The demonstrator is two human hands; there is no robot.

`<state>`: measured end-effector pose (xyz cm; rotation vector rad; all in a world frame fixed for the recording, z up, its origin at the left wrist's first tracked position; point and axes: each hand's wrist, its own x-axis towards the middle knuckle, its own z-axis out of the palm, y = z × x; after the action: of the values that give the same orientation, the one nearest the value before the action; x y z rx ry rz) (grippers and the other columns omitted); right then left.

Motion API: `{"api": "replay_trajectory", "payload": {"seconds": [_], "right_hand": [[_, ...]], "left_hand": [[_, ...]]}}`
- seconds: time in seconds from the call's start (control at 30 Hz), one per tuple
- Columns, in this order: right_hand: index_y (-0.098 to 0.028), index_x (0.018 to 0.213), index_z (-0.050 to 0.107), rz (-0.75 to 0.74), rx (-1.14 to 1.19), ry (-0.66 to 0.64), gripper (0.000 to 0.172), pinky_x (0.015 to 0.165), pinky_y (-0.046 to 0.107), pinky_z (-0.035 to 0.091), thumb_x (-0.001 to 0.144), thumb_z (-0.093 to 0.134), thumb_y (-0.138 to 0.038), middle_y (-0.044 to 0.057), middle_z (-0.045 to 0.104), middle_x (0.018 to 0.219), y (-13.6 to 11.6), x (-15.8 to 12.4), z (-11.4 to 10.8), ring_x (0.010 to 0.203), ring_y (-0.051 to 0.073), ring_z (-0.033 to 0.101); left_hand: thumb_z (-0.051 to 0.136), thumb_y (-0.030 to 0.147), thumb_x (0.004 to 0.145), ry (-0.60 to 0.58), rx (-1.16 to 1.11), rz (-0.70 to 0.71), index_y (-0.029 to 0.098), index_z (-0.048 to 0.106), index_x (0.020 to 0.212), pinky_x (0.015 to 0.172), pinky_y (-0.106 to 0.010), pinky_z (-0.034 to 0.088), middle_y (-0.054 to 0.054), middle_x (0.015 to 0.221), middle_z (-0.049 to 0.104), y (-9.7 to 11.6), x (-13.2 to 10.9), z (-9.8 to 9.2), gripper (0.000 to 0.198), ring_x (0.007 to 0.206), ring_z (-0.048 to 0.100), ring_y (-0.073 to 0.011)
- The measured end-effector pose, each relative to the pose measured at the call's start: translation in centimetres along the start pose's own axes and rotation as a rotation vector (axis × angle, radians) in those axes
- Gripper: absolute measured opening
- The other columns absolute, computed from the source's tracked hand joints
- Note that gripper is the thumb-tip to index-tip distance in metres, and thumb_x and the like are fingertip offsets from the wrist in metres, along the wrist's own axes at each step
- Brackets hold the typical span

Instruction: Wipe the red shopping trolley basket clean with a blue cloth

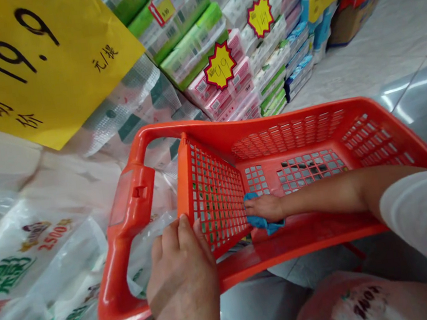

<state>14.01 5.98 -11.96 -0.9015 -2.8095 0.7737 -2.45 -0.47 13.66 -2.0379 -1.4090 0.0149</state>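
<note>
An orange plastic shopping basket [291,129] lies tilted on its side in front of me, its open top facing me. My left hand [183,278] grips the basket's end wall near the handle [126,212], fingers curled over the edge. My right hand [264,208] reaches inside the basket and presses a blue cloth [262,221] against the inner corner by the mesh end wall. The cloth is partly hidden under my fingers.
Stacked packs of tissue and paper goods [202,42] with yellow price tags fill the shelves behind. A large yellow price sign [30,63] hangs at the upper left. Bagged paper rolls [26,255] sit at the left. Pale tiled floor [385,40] stretches to the right.
</note>
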Motion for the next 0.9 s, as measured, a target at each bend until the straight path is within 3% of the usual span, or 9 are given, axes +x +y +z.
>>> {"api": "replay_trajectory", "payload": {"seconds": [0.1, 0.2, 0.27, 0.37, 0.47, 0.6, 0.7, 0.8, 0.9], "right_hand": [[-0.015, 0.127, 0.057, 0.231, -0.060, 0.103, 0.037, 0.085, 0.034, 0.050, 0.095, 0.040, -0.009, 0.017, 0.054, 0.129, 3.7, 1.7, -1.4, 0.108, 0.024, 0.059], [-0.008, 0.128, 0.054, 0.411, -0.115, 0.158, 0.040, 0.089, 0.039, 0.049, 0.096, 0.031, -0.005, 0.025, 0.052, 0.130, 5.1, 2.8, -2.7, 0.111, 0.028, 0.056], [-0.009, 0.124, 0.057, 0.393, -0.128, 0.135, 0.036, 0.087, 0.039, 0.049, 0.096, 0.034, -0.007, 0.023, 0.055, 0.127, 4.4, 2.3, -2.5, 0.108, 0.027, 0.058], [-0.020, 0.108, 0.065, 0.182, -0.113, 0.031, 0.018, 0.080, 0.030, 0.050, 0.092, 0.056, -0.018, 0.009, 0.062, 0.115, 2.6, 0.7, -1.0, 0.099, 0.020, 0.059], [-0.024, 0.106, 0.065, 0.069, -0.124, -0.014, 0.015, 0.080, 0.028, 0.049, 0.092, 0.060, -0.023, 0.004, 0.062, 0.112, 3.3, 0.4, -1.0, 0.101, 0.018, 0.058], [-0.009, 0.123, 0.057, 0.233, -0.215, 0.079, 0.031, 0.087, 0.037, 0.048, 0.098, 0.037, -0.010, 0.019, 0.054, 0.128, 7.5, 2.7, -3.9, 0.111, 0.026, 0.053], [-0.008, 0.125, 0.055, 0.284, -0.251, 0.080, 0.033, 0.087, 0.036, 0.048, 0.098, 0.037, -0.009, 0.021, 0.051, 0.131, 9.0, 3.7, -5.5, 0.114, 0.028, 0.053], [-0.012, 0.124, 0.058, 0.300, -0.261, 0.015, 0.031, 0.087, 0.036, 0.050, 0.101, 0.038, -0.016, 0.019, 0.053, 0.131, 9.2, 2.0, -6.2, 0.113, 0.027, 0.055], [-0.010, 0.124, 0.059, 0.433, -0.273, -0.072, 0.032, 0.084, 0.042, 0.053, 0.101, 0.037, -0.017, 0.021, 0.056, 0.126, 9.9, -2.2, -6.9, 0.105, 0.028, 0.061]], "left_hand": [[0.041, 0.028, 0.101, 0.019, 0.004, -0.031, 0.006, 0.068, 0.108, 0.075, -0.036, 0.048, -0.013, 0.093, 0.069, 0.1, -0.1, 0.4, 0.036, 0.082, 0.057, -0.0263], [0.039, 0.030, 0.102, -0.018, -0.002, -0.071, 0.008, 0.068, 0.108, 0.075, -0.036, 0.047, -0.013, 0.095, 0.069, 0.2, -0.3, 0.6, 0.038, 0.084, 0.058, -0.0260], [0.038, 0.031, 0.102, -0.022, 0.000, -0.087, 0.009, 0.068, 0.109, 0.074, -0.036, 0.048, -0.013, 0.095, 0.069, 0.3, -0.3, 0.6, 0.038, 0.082, 0.059, -0.0254], [0.036, 0.031, 0.102, -0.057, -0.014, -0.090, 0.008, 0.067, 0.112, 0.078, -0.038, 0.049, -0.014, 0.098, 0.070, 0.3, -0.4, 0.5, 0.040, 0.085, 0.059, -0.0263], [0.035, 0.033, 0.102, -0.106, -0.041, -0.086, 0.007, 0.066, 0.113, 0.080, -0.040, 0.049, -0.016, 0.102, 0.069, 0.2, -0.2, 0.3, 0.043, 0.089, 0.060, -0.0286], [0.034, 0.038, 0.102, -0.149, -0.055, -0.082, 0.009, 0.066, 0.113, 0.079, -0.040, 0.049, -0.016, 0.102, 0.068, 0.2, 0.4, 0.1, 0.044, 0.090, 0.059, -0.0288], [0.031, 0.036, 0.103, -0.148, -0.040, -0.111, 0.010, 0.066, 0.108, 0.078, -0.040, 0.049, -0.016, 0.099, 0.066, 0.5, 0.9, 0.0, 0.044, 0.090, 0.059, -0.0295], [0.028, 0.036, 0.103, -0.162, -0.040, -0.115, 0.011, 0.065, 0.105, 0.073, -0.040, 0.047, -0.016, 0.096, 0.065, 0.6, 1.2, -0.2, 0.044, 0.088, 0.058, -0.0308], [0.027, 0.038, 0.103, -0.173, -0.046, -0.113, 0.009, 0.065, 0.107, 0.074, -0.041, 0.047, -0.017, 0.096, 0.065, 0.6, 1.3, -0.4, 0.048, 0.089, 0.058, -0.0322]]}}
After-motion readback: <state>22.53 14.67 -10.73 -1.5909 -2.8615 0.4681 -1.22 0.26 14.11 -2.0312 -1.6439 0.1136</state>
